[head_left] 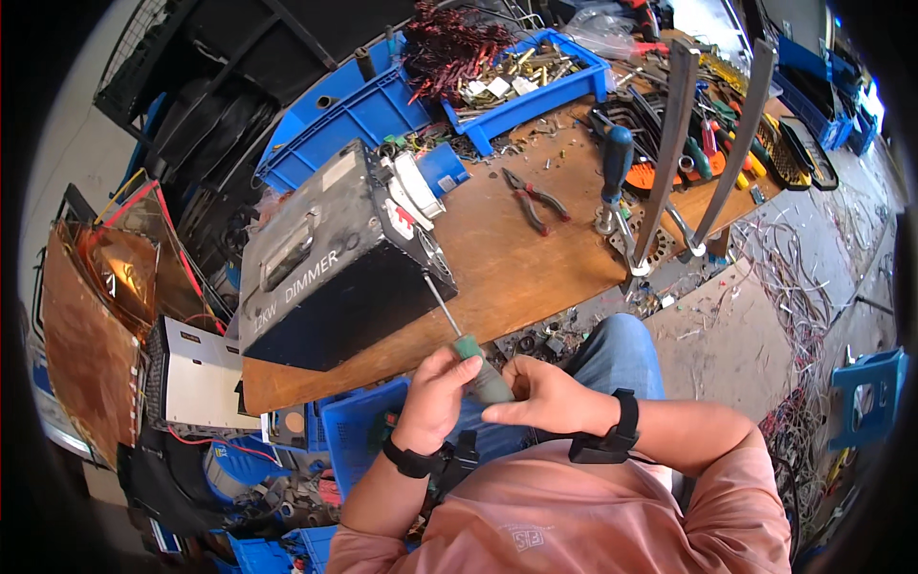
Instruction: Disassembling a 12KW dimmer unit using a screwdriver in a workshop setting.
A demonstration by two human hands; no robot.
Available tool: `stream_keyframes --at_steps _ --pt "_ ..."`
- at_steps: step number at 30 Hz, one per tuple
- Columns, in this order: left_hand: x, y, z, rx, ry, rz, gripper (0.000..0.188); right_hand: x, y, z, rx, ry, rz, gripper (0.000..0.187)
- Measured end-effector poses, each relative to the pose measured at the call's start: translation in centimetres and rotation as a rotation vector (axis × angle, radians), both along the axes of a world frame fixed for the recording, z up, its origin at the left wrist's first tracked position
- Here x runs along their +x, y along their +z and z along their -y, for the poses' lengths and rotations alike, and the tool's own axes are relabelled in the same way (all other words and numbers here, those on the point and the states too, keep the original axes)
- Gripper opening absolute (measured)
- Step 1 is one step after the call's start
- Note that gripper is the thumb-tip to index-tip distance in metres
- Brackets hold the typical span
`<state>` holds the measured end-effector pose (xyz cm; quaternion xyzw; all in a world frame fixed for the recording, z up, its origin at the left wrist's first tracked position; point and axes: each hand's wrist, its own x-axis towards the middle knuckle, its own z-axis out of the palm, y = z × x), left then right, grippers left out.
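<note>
A screwdriver [489, 381] with a green-grey handle lies in my two hands, its shaft pointing up and left. The tip meets the end panel of a black metal box [316, 287] near its lower right corner. My left hand [433, 394] is closed around the front of the handle. Near the butt of the handle, my right hand [540, 392] has its fingers curled in against it. On the box's end panel sit a large white and blue round socket [426, 182] and a red switch [402, 218]. A carry handle [290, 251] is on its top.
Red-handled pliers [534, 201] lie on the wooden table [516, 297]. A blue-handled screwdriver [617, 163] stands beside two upright metal bars [669, 143]. Behind are a blue tray of metal parts [526, 113] and a blue crate [354, 120]. Loose wires [794, 277] cover the floor at right.
</note>
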<state>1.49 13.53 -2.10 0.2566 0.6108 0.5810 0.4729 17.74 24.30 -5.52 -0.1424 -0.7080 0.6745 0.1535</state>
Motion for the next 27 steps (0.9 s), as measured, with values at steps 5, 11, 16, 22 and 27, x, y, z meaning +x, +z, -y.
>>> stream_keyframes --at_steps 5,11,16,22,27 --pt "-0.3 -0.2 -0.1 0.214 -0.139 0.383 0.028 1.0 1.5 -1.8 -0.681 0.417 0.136 0.048" --pt "-0.5 -0.8 0.1 0.219 -0.109 0.354 0.029 0.2 1.3 -0.4 -0.383 0.201 0.105 0.035" --pt "0.5 0.0 -0.3 0.085 0.027 0.103 0.019 -0.4 1.0 0.4 -0.129 0.001 0.124 0.05" --pt "-0.2 -0.3 0.0 0.126 -0.007 0.235 0.02 0.1 1.9 -0.6 -0.376 0.176 0.13 0.042" --pt "-0.4 -1.1 -0.1 0.233 -0.1 0.467 0.03 0.4 1.8 -1.6 -0.704 0.469 0.137 0.037"
